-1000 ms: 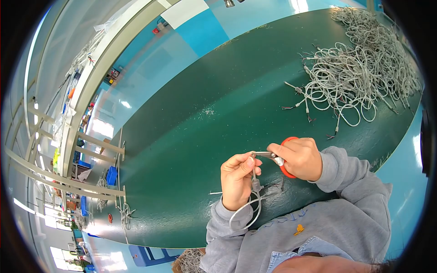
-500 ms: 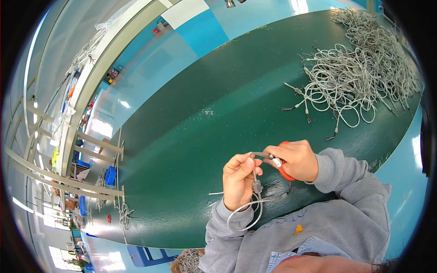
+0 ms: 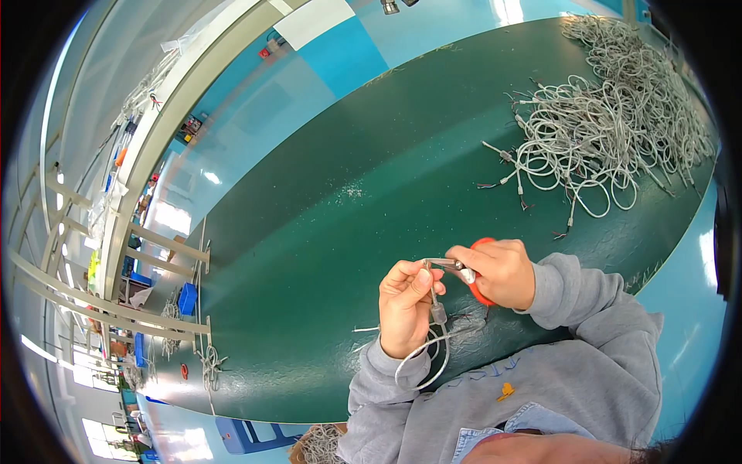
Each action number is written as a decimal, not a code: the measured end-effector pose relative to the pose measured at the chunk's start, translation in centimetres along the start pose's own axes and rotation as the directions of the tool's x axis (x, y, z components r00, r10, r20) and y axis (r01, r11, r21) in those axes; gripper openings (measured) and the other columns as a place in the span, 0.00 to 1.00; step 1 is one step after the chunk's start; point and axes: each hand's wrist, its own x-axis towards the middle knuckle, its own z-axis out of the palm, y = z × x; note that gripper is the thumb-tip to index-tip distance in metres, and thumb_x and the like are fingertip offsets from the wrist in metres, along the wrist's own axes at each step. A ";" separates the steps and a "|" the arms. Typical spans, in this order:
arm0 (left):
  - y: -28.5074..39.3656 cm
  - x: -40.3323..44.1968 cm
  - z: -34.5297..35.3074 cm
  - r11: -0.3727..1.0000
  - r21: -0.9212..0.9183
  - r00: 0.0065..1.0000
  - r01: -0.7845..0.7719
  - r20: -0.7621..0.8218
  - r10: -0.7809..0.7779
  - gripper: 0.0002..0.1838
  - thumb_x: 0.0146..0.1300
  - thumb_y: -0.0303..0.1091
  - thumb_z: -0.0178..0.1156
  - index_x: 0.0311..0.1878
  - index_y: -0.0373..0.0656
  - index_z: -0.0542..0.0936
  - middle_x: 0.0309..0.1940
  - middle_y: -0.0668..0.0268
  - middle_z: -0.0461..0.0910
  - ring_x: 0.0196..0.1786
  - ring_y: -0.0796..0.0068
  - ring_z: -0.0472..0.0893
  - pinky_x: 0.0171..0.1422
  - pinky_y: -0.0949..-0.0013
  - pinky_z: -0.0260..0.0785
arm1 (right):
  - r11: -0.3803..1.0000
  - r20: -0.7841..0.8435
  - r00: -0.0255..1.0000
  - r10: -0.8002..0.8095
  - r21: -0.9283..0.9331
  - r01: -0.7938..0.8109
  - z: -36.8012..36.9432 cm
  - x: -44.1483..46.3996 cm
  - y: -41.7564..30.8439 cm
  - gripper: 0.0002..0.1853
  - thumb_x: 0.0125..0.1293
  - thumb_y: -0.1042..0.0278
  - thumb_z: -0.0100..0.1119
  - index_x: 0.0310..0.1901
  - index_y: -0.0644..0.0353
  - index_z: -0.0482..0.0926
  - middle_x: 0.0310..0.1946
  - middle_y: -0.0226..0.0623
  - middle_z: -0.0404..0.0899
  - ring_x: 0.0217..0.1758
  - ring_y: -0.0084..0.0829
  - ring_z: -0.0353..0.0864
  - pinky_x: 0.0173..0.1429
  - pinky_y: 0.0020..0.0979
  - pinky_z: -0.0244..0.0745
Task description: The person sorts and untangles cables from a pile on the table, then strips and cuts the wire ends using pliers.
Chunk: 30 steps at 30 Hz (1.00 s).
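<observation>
Near the table's front edge, my left hand pinches a grey-white cable close to its end. A grey block-like piece on the cable hangs just below the fingers, and the rest loops down by the sleeve. Scissors with red handles are in my right hand, its fingers wrapped around them. Their metal blades point left and reach the cable end at my left fingertips. Whether the blades touch the cable, I cannot tell.
A big tangled pile of similar cables covers the far right of the green table. White scraps lie scattered mid-table. At left stand a metal frame and a blue bin. A box of cables sits below the front edge.
My right hand and the scissors have shifted very slightly left. The hanging cable loop has swung a little to the right. My left hand stays almost still.
</observation>
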 end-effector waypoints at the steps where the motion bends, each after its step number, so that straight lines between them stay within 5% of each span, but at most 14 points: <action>1: 0.0 0.0 0.0 1.000 -0.002 1.000 0.001 -0.001 -0.001 0.04 0.59 0.24 0.59 0.37 0.39 0.78 0.32 0.58 0.81 0.31 0.72 0.80 0.37 0.71 0.73 | 0.990 -0.038 0.998 -0.047 -0.133 0.042 -0.1 0.0 0.0 0.15 0.41 0.78 0.62 0.36 0.60 0.79 0.14 0.34 0.68 0.14 0.31 0.69 0.18 0.29 0.63; 6: 0.0 0.0 0.2 0.999 -0.033 1.000 0.006 0.029 -0.005 0.03 0.59 0.25 0.59 0.36 0.40 0.78 0.32 0.59 0.81 0.31 0.72 0.80 0.36 0.70 0.73 | 0.986 0.034 0.997 -0.065 -0.152 0.069 -0.3 0.2 0.6 0.08 0.51 0.75 0.64 0.35 0.61 0.78 0.16 0.33 0.72 0.15 0.25 0.70 0.19 0.26 0.63; 7: -0.1 -0.1 0.2 0.999 -0.033 1.000 0.006 0.029 -0.005 0.03 0.59 0.25 0.59 0.36 0.40 0.78 0.32 0.59 0.81 0.31 0.72 0.80 0.36 0.70 0.73 | 0.994 0.004 0.995 0.096 0.058 -0.096 0.0 0.4 0.8 0.07 0.53 0.73 0.64 0.35 0.61 0.78 0.16 0.32 0.73 0.15 0.23 0.70 0.19 0.25 0.64; 9: -0.1 -0.4 0.1 0.998 -0.054 1.000 0.019 0.014 -0.018 0.03 0.60 0.25 0.59 0.37 0.40 0.78 0.33 0.60 0.81 0.32 0.72 0.80 0.36 0.70 0.73 | 0.802 0.046 0.913 0.405 0.461 -0.380 0.4 0.9 1.4 0.07 0.58 0.70 0.63 0.35 0.62 0.78 0.18 0.29 0.75 0.16 0.18 0.71 0.20 0.23 0.64; 10: -0.2 -0.6 0.0 0.997 -0.066 0.999 0.032 0.005 -0.032 0.03 0.60 0.25 0.59 0.37 0.40 0.78 0.33 0.61 0.81 0.32 0.73 0.80 0.36 0.70 0.73 | 0.801 0.048 0.911 0.411 0.458 -0.385 -0.2 1.2 1.7 0.07 0.58 0.70 0.63 0.35 0.62 0.78 0.18 0.29 0.75 0.16 0.18 0.71 0.20 0.23 0.64; 13: 0.1 0.0 -0.1 0.998 -0.045 0.999 0.052 -0.001 -0.052 0.04 0.60 0.25 0.58 0.38 0.39 0.78 0.33 0.62 0.80 0.32 0.73 0.80 0.35 0.70 0.72 | 0.596 0.429 0.709 0.559 0.386 -0.704 -3.4 3.1 2.5 0.06 0.59 0.72 0.61 0.34 0.65 0.78 0.20 0.26 0.75 0.22 0.14 0.72 0.25 0.20 0.67; 21: 0.1 0.0 0.2 0.992 -0.025 0.992 0.124 -0.011 -0.124 0.06 0.60 0.26 0.59 0.40 0.38 0.77 0.32 0.63 0.80 0.32 0.74 0.80 0.34 0.71 0.72 | 0.403 0.608 0.681 0.409 0.549 -0.732 -4.1 3.0 1.4 0.10 0.59 0.74 0.60 0.42 0.67 0.77 0.25 0.30 0.78 0.27 0.18 0.77 0.30 0.20 0.72; 30: -0.4 0.0 1.1 0.975 0.043 0.975 0.218 0.033 -0.219 0.15 0.60 0.26 0.59 0.49 0.38 0.69 0.28 0.60 0.79 0.31 0.73 0.79 0.35 0.72 0.72 | 0.419 0.458 0.831 0.315 0.719 -0.555 -2.9 2.1 1.2 0.13 0.58 0.78 0.59 0.46 0.68 0.74 0.31 0.38 0.82 0.34 0.23 0.80 0.40 0.23 0.75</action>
